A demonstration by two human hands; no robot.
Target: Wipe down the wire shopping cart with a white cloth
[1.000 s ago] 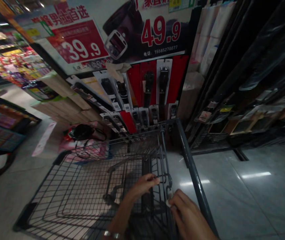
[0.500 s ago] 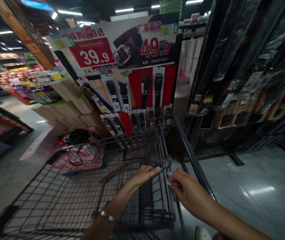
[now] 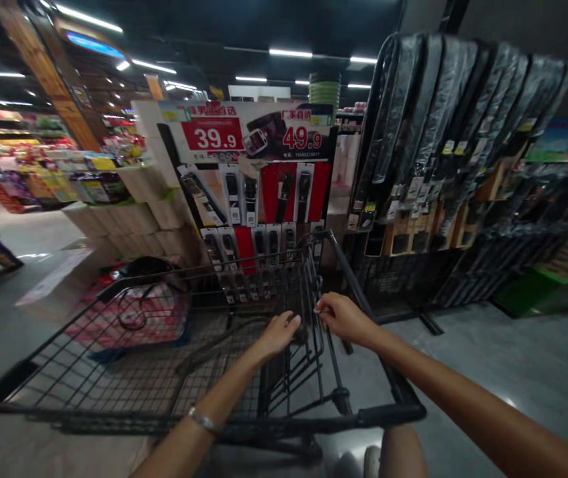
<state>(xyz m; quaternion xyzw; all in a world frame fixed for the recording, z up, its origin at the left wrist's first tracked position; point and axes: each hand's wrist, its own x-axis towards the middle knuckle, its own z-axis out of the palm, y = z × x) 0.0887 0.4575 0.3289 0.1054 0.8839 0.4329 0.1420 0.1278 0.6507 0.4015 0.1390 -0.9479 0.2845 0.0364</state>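
The shopping cart (image 3: 114, 419) stood crosswise in front of the person, its basket stretching off to the left and its handle (image 3: 351, 275) running along the right end. The basket looked empty of goods, with the floor showing through the mesh. The left hand (image 3: 278, 334) hung over the basket near that right end, its fingers loosely bent and the thumb close to them; whether it held anything, I could not tell. A silver bracelet (image 3: 204, 420) circled that wrist. The right hand (image 3: 344, 320) was just beside it, between the left hand and the handle, at the upright wire panel (image 3: 291, 382) of the cart. Its fingers were drawn narrow, pinched on a small pale piece (image 3: 318, 309) too small to identify.

Beyond the far edge of the cart, a display rack (image 3: 319, 192) carried packaged belts (image 3: 232, 189) in rows, below a sign (image 3: 256, 136) reading 39.9 and 49.9. More belts in clear plastic (image 3: 428, 113) hung to the right of the rack. Past the far left part of the basket, a pink bundle (image 3: 107, 312) lay low down with a black bag (image 3: 147, 267) on top, beside stacked pale packs (image 3: 114, 226). Below the handle's near corner, a shoe (image 3: 372, 458) showed on the floor (image 3: 487, 362).
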